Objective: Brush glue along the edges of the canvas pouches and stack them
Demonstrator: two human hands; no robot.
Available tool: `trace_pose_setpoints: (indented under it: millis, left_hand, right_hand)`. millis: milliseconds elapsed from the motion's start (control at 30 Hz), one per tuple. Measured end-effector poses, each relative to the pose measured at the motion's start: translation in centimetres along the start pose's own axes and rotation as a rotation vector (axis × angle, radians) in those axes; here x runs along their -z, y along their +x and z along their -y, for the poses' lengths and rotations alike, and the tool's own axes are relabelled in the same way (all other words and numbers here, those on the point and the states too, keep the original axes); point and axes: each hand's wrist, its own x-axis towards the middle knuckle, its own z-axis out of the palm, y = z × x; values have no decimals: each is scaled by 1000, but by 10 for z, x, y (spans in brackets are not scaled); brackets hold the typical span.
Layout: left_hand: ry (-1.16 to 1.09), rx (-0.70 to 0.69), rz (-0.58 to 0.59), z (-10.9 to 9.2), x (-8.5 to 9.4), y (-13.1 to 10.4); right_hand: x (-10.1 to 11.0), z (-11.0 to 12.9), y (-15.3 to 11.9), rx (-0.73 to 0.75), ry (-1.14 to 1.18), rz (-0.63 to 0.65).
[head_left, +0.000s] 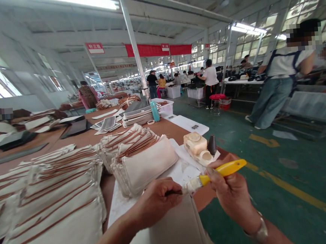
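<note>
My right hand (232, 191) grips a paint brush by its yellow handle (228, 168). The white-coated bristles (192, 185) touch the top edge of a light beige leather-like piece (177, 230) in front of me. My left hand (160, 197) pinches that same edge, just left of the bristles. The lower part of the piece runs out of view. Beyond my hands, several similar beige pieces (149, 164) with brown edges lean in a stack on a white sheet. A whitish plastic container (195, 144) with an opening stands behind the brush, beside a dark cone (211, 145).
Rows of stacked beige pieces (60, 220) cover the left of the brown table. A turquoise bottle (154, 111) and a tape roll (151, 121) stand farther back. The table's right edge borders a green floor (268, 166). A person (280, 71) is at the right by clear bins (316, 104).
</note>
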Motion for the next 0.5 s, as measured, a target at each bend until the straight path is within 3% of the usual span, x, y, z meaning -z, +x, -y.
trace_pose_setpoints:
  millis: [100,267,367,500]
  left_hand:
    - [69,-53,-78,-2,-3,-5]
    - [480,-327,-219,-3,-14,-22]
    - [760,-487,-237,-7,-17,-28]
    - [891,-498,-247,-11,-18,-27]
  right_hand:
    - [6,-5,5,2,-42,-92]
    - [12,-3,13,-289,337,-202]
    - [9,4,4,-366,427,-112]
    - [17,11,-9,-385,417,119]
